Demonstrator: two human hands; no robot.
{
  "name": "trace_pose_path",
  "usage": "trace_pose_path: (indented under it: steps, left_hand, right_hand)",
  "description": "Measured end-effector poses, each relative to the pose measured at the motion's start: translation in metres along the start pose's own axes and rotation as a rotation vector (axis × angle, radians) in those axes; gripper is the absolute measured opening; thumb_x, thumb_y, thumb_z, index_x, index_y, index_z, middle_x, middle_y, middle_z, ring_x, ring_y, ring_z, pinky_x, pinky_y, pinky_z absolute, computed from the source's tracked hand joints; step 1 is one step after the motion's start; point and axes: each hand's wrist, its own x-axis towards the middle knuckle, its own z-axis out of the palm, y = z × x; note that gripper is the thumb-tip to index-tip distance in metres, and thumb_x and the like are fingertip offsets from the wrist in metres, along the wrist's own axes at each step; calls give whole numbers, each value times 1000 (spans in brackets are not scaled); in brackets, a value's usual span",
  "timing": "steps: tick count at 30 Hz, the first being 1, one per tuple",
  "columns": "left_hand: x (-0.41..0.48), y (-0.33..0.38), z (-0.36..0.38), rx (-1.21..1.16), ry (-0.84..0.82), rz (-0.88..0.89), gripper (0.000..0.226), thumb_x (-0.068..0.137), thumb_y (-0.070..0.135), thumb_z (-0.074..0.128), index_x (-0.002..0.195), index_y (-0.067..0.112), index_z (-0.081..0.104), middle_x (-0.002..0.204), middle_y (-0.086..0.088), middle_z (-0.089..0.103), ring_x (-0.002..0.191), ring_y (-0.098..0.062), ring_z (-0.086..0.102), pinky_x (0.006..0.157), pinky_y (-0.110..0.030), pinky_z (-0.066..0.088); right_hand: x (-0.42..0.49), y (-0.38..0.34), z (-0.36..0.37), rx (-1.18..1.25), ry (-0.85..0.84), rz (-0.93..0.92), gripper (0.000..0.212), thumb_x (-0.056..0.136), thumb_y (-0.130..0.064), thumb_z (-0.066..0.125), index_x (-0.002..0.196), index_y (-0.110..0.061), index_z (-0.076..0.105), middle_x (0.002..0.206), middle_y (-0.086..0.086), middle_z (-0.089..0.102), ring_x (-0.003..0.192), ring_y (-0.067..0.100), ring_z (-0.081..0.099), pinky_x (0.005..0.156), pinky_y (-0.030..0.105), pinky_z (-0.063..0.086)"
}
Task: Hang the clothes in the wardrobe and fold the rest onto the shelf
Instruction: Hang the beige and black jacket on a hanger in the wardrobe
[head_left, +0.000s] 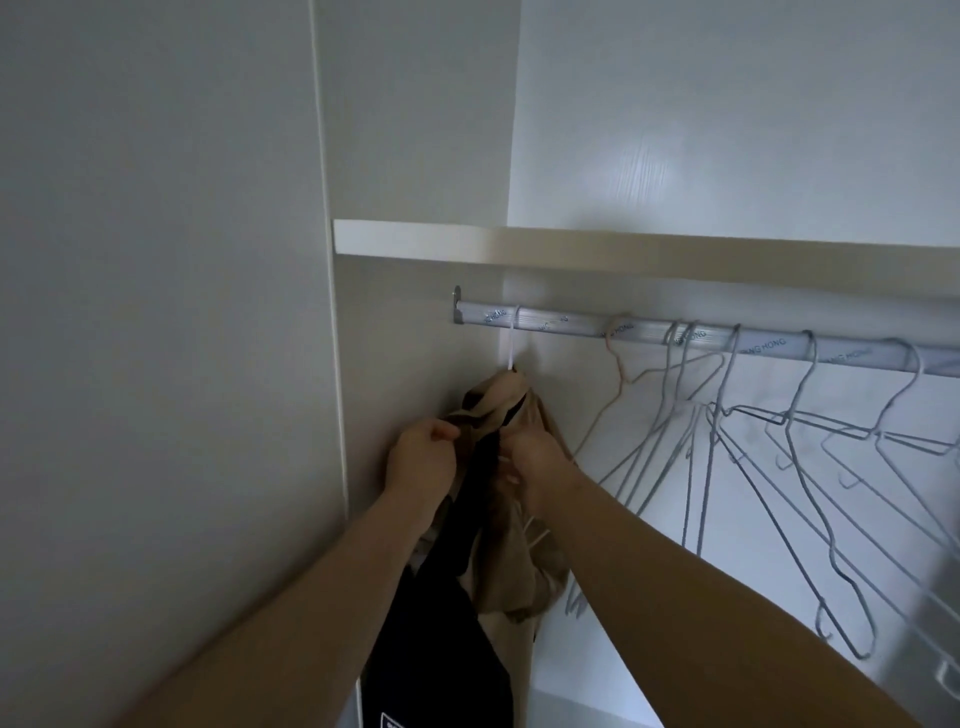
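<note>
A tan garment (511, 561) with a black part (447, 597) hangs from a white hanger (511, 353) hooked at the left end of the metal rail (561, 325). My left hand (423, 460) grips the fabric near its top left. My right hand (535, 467) grips the fabric on the right side, just below the hanger's neck. Both arms reach up from the bottom of the view. The hanger's shoulders are hidden under the cloth.
Several bare wire hangers (779, 441) hang along the rail to the right. A shelf board (571, 252) runs just above the rail. The wardrobe's side panel (395, 364) stands close on the left, and a lower white shelf (587, 691) shows beneath.
</note>
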Motion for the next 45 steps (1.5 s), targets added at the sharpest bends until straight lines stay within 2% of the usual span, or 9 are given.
trace_pose_path:
  steps: [7, 12, 19, 27, 30, 35, 38, 41, 45]
  left_hand:
    - [-36, -8, 4, -73, -87, 2, 26, 91, 9, 48, 76, 28, 56, 92, -3, 60, 84, -20, 57, 76, -30, 48]
    - [-80, -24, 1, 24, -232, 11, 23, 92, 15, 48, 78, 32, 56, 99, -1, 62, 95, -20, 58, 89, -37, 49]
    - [-169, -50, -7, -45, -362, -115, 19, 93, 14, 48, 82, 26, 58, 89, -1, 63, 79, -11, 59, 59, -21, 40]
    - [-319, -74, -20, -74, -418, -300, 12, 94, 9, 48, 94, 15, 59, 88, -4, 63, 74, -11, 57, 59, -20, 42]
    - [-376, -82, -33, -66, -420, -349, 11, 94, 10, 50, 94, 14, 60, 86, -4, 62, 72, -12, 57, 62, -22, 46]
    - [-449, -78, -63, -115, -479, -402, 14, 94, 6, 48, 85, 11, 58, 76, -4, 60, 56, -11, 59, 51, -19, 50]
    - [-483, -73, -81, -66, -498, -359, 13, 93, 7, 48, 88, 12, 58, 78, -5, 60, 65, -14, 57, 70, -30, 50]
    - [-513, -67, -103, -43, -547, -317, 12, 94, 10, 48, 89, 14, 58, 80, -3, 61, 68, -12, 57, 58, -22, 42]
    - [-546, -69, -137, -10, -659, -296, 14, 94, 13, 48, 86, 18, 57, 83, -1, 63, 71, -11, 59, 57, -21, 39]
  right_hand:
    - [-36, 32, -5, 138, 104, 63, 35, 97, -5, 36, 63, -8, 44, 59, 6, 39, 34, 11, 39, 33, 20, 31]
    - [-83, 64, -23, 146, 193, 101, 21, 90, 0, 44, 71, -7, 49, 68, 9, 48, 51, 16, 42, 44, 21, 36]
    - [-165, 104, -52, 146, 207, 112, 20, 86, 3, 48, 69, -7, 51, 70, 10, 47, 59, 20, 41, 57, 26, 32]
    - [-302, 174, -92, 161, 298, 259, 12, 93, -11, 48, 101, -8, 56, 85, 7, 59, 73, 19, 55, 61, 26, 44]
    - [-360, 198, -102, 170, 314, 291, 12, 93, -12, 49, 101, -7, 56, 84, 7, 59, 73, 19, 54, 61, 26, 44]
    - [-442, 216, -104, 180, 381, 314, 10, 93, -12, 50, 100, -8, 55, 84, 7, 60, 73, 19, 55, 61, 26, 44]
    - [-486, 223, -99, 195, 407, 298, 10, 93, -13, 50, 100, -8, 56, 83, 7, 60, 72, 19, 55, 62, 26, 45]
    - [-526, 232, -87, 221, 462, 289, 11, 93, -14, 50, 100, -9, 57, 83, 6, 61, 72, 18, 57, 65, 27, 46]
    - [-576, 254, -61, 292, 576, 286, 11, 93, -16, 51, 98, -10, 59, 83, 6, 63, 70, 17, 58, 63, 26, 47]
